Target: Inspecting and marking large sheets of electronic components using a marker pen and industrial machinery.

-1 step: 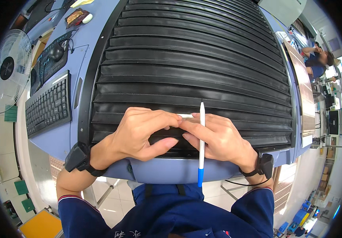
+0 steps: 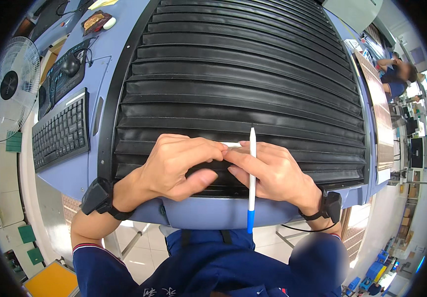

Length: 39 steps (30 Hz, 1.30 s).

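Observation:
My left hand [image 2: 176,163] and my right hand [image 2: 278,171] meet at the fingertips above the black pleated cover [image 2: 243,89]. Between them shows a small white piece [image 2: 232,144], partly hidden by the fingers; its kind is unclear. The left fingers are bent together against it, while the left thumb stands apart. A white pen [image 2: 252,183] with a blue end lies across my right hand, held at the index finger and thumb. Its tapered white end points away from me, and the blue end hangs past the near edge.
A blue-grey machine frame [image 2: 213,213] surrounds the cover. At left are a black keyboard [image 2: 65,129], a mouse [image 2: 71,64] and a fan [image 2: 10,86]. Brown patterned panels [image 2: 374,114] stand at right, with another person [image 2: 397,79] beyond. A thin cable [image 2: 307,230] hangs by my right wrist.
My left thumb has shifted slightly and looks blurred. The pen, the white piece and my right hand look unmoved.

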Tool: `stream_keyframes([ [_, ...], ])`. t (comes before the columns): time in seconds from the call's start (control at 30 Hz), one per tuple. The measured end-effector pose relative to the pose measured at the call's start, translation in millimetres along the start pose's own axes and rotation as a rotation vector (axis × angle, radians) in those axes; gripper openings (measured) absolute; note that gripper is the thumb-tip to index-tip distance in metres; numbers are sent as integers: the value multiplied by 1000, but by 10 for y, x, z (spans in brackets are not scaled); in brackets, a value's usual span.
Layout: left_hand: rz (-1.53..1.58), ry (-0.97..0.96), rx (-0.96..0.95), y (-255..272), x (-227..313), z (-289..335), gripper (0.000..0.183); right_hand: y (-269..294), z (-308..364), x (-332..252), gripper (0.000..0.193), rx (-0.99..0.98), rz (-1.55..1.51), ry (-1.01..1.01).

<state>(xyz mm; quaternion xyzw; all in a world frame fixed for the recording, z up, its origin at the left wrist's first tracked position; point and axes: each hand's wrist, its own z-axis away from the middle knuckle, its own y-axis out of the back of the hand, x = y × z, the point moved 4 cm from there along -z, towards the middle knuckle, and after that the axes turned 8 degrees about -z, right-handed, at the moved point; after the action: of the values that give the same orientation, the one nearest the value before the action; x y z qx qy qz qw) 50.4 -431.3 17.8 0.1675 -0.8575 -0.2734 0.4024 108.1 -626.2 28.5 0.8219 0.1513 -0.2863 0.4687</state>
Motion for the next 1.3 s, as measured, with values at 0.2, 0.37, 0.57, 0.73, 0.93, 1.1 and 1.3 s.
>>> stream_keyframes([
  [0.2, -11, 5, -21, 2, -57, 9, 30, 14, -32, 16, 35, 10, 5, 3],
  [0.37, -29, -20, 33, 8, -76, -7, 23, 9, -57, 6, 33, -4, 11, 3],
  [0.57, -47, -14, 15, -21, -32, -21, 18, 5, -21, 11, 31, 10, 2, 6],
  [0.73, -30, -31, 27, -7, -43, -10, 17, -1, -34, 5, 31, 8, -10, 22],
  [0.93, -62, 15, -19, -23, -31, -4, 19, -6, -18, 22, 32, 16, 4, 39],
  [1.1, -122, -25, 66, -35, -7, -27, 16, 7, -29, 10, 34, 14, 4, 9],
  [1.3, -117, 19, 76, -50, 14, -37, 25, 7, -19, 16, 35, 14, -8, 53],
])
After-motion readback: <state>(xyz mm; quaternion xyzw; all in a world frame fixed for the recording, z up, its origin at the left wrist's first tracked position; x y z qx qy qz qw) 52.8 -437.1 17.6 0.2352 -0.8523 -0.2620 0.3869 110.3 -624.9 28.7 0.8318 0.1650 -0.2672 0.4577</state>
